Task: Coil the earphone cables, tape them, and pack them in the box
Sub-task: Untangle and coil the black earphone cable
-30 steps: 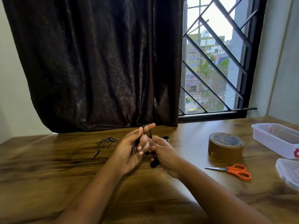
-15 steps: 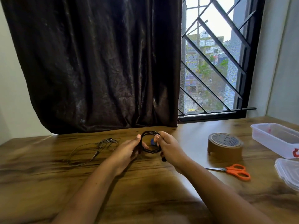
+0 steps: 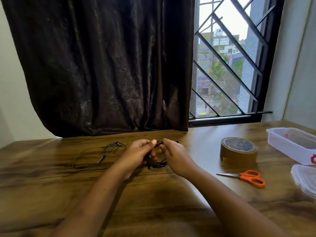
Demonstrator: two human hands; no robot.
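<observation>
- The left hand (image 3: 136, 152) has a closed grip: its thumb and curled fingers pinch the near-left side of a coiled black earphone cable (image 3: 156, 165).
- The right hand (image 3: 176, 154) has the same closed grip on the coil's right side, and its thumb tip nearly meets the left thumb at the top.
- The coil hangs between the two palms, low over the wooden worktop (image 3: 153, 202). A few loose strands show below the fingers; whether they touch the wood cannot be told.
- A second earphone cable (image 3: 100, 152) lies uncoiled on the worktop to the left of the hands, apart from them.
- To the right stands a roll of brown tape (image 3: 238, 151), lying flat.
- Orange-handled scissors (image 3: 246, 177) lie just in front of the tape, blades closed and pointing left.
- Farther right sits a clear plastic box (image 3: 294, 144), open, with its lid (image 3: 306, 180) lying nearer the front edge.
- Behind the worktop hang a dark curtain (image 3: 102, 65) and a barred window (image 3: 227, 65).
</observation>
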